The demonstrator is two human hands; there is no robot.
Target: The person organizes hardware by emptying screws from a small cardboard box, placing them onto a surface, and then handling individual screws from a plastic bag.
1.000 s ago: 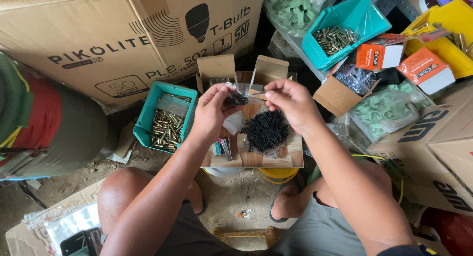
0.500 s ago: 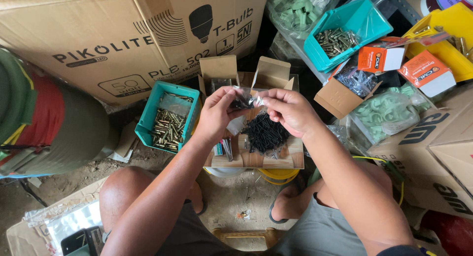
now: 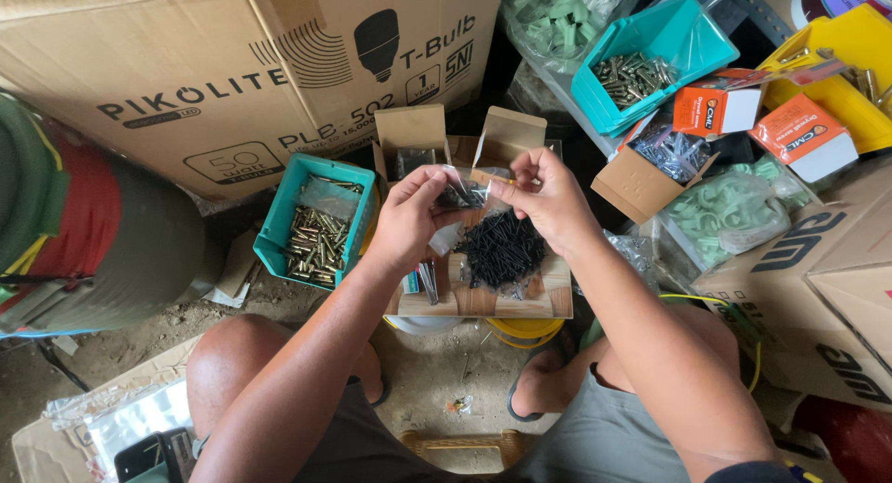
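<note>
Small clear plastic bag (image 3: 465,193) of dark screws pinched between left hand (image 3: 409,218) and right hand (image 3: 548,200), fingertips of both closed on its edges, long axis running 9 to 3 o'clock. Directly at 6 o'clock of the bag: loose black screw pile (image 3: 502,251) on the open cardboard box (image 3: 548,297), nearer the right hand.

At the frame's centre we see a wooden board (image 3: 502,302) carrying a heap of black screws (image 3: 502,249), with loose nails (image 3: 428,280) at its left.
</note>
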